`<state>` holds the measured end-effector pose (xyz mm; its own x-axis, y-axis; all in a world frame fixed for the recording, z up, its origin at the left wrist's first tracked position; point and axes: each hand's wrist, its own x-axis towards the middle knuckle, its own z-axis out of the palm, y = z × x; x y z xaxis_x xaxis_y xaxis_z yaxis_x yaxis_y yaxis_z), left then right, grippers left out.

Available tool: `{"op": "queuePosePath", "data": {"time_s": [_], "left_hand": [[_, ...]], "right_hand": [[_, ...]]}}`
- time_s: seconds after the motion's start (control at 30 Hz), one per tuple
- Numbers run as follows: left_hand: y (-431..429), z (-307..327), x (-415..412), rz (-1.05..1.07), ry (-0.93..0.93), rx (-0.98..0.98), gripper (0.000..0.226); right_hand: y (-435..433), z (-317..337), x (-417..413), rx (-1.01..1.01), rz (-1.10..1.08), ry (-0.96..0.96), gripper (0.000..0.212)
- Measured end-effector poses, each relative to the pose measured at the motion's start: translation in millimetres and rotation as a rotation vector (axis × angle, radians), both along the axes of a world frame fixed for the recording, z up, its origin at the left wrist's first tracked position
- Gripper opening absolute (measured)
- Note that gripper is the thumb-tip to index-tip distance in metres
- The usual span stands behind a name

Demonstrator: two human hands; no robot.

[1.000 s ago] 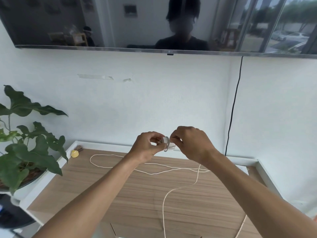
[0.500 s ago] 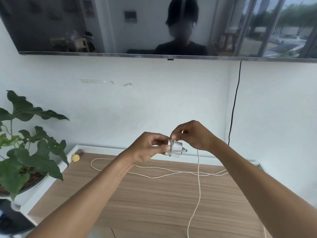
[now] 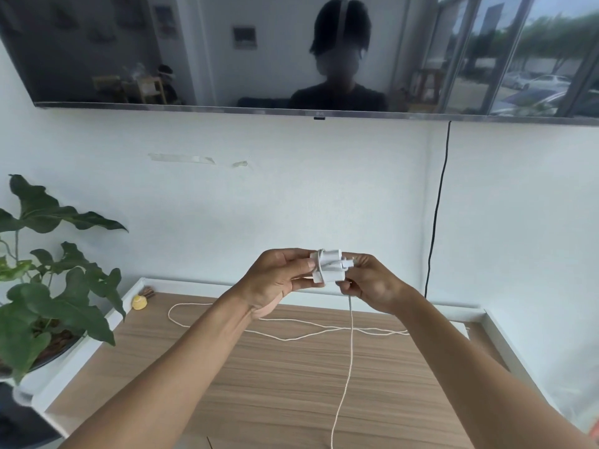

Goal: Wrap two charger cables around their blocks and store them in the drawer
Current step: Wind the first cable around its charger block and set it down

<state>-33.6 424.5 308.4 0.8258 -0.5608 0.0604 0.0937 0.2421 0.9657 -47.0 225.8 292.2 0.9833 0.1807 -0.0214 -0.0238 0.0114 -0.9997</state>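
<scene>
Head view: white charger block point(image 3: 330, 274), cream cable point(image 3: 352, 335)

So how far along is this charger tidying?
Barely started. Done: a turn or so of cable circles the white block. In hand: the left hand grips the block, and the right hand pinches the cable, whose long tail hangs down. Left: winding that tail, the cord lying on the wooden top, then storing everything.

The cable point(image 3: 351, 351) runs off the bottom edge.
</scene>
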Motion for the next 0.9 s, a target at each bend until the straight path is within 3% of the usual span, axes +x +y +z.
{"op": "queuePosePath", "data": {"time_s": [0.1,0.2,0.27,0.33,0.5,0.7,0.83,0.9], "left_hand": [[-0.8,5.2,0.9,0.030,0.016,-0.039,0.016],[-2.7,5.0,5.4,0.138,0.067,-0.039,0.016],[-4.4,0.3,9.1,0.220,0.075,0.019,0.016],[-6.5,-6.8,11.7,0.294,0.084,0.074,0.016],[-8.8,-20.2,11.6,0.403,0.072,0.162,0.014],[-8.1,-28.6,8.1,0.433,-0.114,0.326,0.000],[-0.9,-31.3,12.2,0.429,-0.159,0.391,0.025],[-2.1,-27.8,15.2,0.411,-0.161,0.358,0.020]], "right_hand": [[5.4,-12.9,-6.1,0.089,-0.052,0.008,0.031],[26.3,-21.0,-14.6,0.030,-0.171,-0.058,0.025],[41.2,-26.5,-18.5,-0.113,-0.260,-0.110,0.023],[48.7,-28.7,-20.2,-0.398,-0.320,-0.180,0.023],[52.9,-21.8,-24.4,-0.844,-0.273,-0.278,0.031],[46.2,-0.1,-29.6,-1.076,-0.221,-0.238,0.034],[41.4,26.4,-32.5,-1.187,-0.213,-0.282,0.029],[36.0,40.9,-29.6,-1.225,-0.189,-0.336,0.021]]}}
